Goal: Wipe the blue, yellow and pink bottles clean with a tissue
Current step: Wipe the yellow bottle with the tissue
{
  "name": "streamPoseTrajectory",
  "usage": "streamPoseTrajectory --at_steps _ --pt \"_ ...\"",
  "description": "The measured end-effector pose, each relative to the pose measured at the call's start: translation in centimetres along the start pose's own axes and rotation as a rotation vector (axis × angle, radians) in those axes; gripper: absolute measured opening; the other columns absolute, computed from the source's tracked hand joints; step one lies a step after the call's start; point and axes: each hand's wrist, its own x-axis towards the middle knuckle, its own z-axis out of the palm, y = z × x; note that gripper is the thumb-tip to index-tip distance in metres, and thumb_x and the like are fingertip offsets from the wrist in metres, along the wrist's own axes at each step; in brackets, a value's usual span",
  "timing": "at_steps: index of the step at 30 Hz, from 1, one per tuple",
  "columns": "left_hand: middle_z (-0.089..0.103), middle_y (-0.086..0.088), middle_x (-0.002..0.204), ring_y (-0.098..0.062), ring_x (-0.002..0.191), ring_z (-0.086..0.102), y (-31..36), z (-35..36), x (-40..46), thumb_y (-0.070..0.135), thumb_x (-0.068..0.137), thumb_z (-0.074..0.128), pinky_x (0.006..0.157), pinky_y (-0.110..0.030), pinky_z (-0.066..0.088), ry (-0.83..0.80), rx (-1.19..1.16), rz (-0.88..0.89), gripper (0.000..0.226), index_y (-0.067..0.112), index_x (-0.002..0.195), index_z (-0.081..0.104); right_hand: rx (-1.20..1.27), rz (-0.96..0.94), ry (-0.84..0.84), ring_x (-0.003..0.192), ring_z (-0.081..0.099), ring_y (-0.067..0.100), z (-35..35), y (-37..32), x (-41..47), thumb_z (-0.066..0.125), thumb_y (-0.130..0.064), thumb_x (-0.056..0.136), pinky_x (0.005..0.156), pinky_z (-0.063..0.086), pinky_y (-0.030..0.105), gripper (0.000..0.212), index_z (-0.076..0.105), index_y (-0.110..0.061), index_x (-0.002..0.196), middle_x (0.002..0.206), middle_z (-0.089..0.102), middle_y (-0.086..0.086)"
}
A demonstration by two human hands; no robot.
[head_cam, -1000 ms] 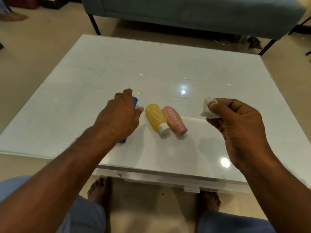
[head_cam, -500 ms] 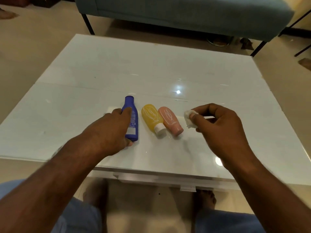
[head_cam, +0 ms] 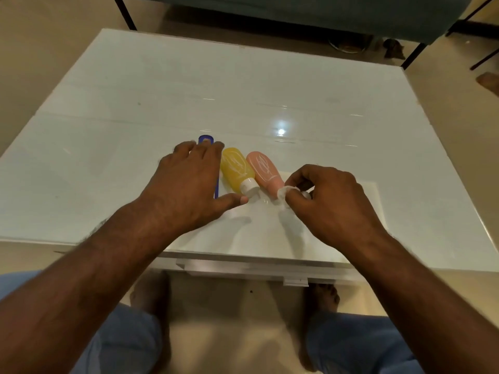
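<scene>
Three bottles lie side by side on the white table. My left hand is spread palm down over the blue bottle and hides most of it. Its index fingertip reaches the top of the yellow bottle and its thumb tip lies beside that bottle's white cap. I cannot tell whether the hand presses on either bottle. The pink bottle, marked with white scribbles, lies right of the yellow one. My right hand pinches a crumpled white tissue at the pink bottle's cap end.
The table's near edge runs just above my knees and bare feet. A teal sofa on dark legs stands beyond the far edge. Beige floor surrounds the table.
My left hand has slid forward from the blue bottle's side to lie over it, reaching the yellow bottle. My right hand has brought the tissue down and left to the pink bottle's cap.
</scene>
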Motion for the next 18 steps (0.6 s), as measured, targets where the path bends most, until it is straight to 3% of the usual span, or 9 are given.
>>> streamPoseTrajectory --at_steps 4,9,14,16,18 --pt "0.035 -0.006 0.157 -0.03 0.144 0.033 0.6 1.0 0.4 0.089 0.072 0.042 0.111 -0.049 0.036 0.016 0.029 0.026 0.109 0.02 0.153 0.02 -0.035 0.005 -0.029 0.08 0.064 0.006 -0.1 -0.3 -0.2 0.068 -0.04 0.097 0.062 0.041 0.022 0.014 0.075 -0.031 0.106 0.103 0.074 -0.013" --pt "0.033 -0.008 0.158 -0.03 0.145 0.032 0.4 1.1 0.7 0.09 0.072 0.04 0.112 -0.048 0.035 0.034 0.061 0.033 0.113 0.016 0.154 0.019 -0.069 0.021 -0.045 0.084 0.065 0.009 -0.4 -0.4 -0.2 0.067 -0.04 0.097 0.069 0.045 0.026 0.018 0.075 -0.029 0.109 0.103 0.074 -0.011" --pt "0.033 -0.007 0.159 -0.03 0.146 0.031 0.4 1.1 1.0 0.091 0.07 0.04 0.113 -0.048 0.033 0.009 0.051 0.013 0.115 0.016 0.154 0.018 -0.092 0.033 -0.058 0.079 0.067 0.013 -0.4 -0.7 -0.3 0.061 -0.04 0.097 0.068 0.049 0.03 0.02 0.076 -0.027 0.095 0.09 0.075 -0.006" --pt "0.033 -0.007 0.159 -0.03 0.146 0.029 0.5 0.9 1.0 0.091 0.07 0.04 0.114 -0.048 0.032 0.018 0.039 0.013 0.115 0.015 0.154 0.019 0.02 0.049 -0.093 0.075 0.069 0.013 -0.6 -0.5 -0.5 0.062 -0.04 0.097 0.069 0.056 0.034 0.023 0.077 -0.025 0.089 0.084 0.074 -0.006" --pt "0.032 -0.006 0.159 -0.029 0.147 0.028 0.6 0.8 0.9 0.09 0.07 0.041 0.114 -0.047 0.031 0.021 0.021 0.011 0.115 0.015 0.154 0.018 0.299 0.029 -0.143 0.066 0.065 0.009 -1.2 -0.8 -0.5 0.064 -0.04 0.099 0.063 0.053 0.034 0.026 0.081 -0.023 0.089 0.076 0.073 -0.005"
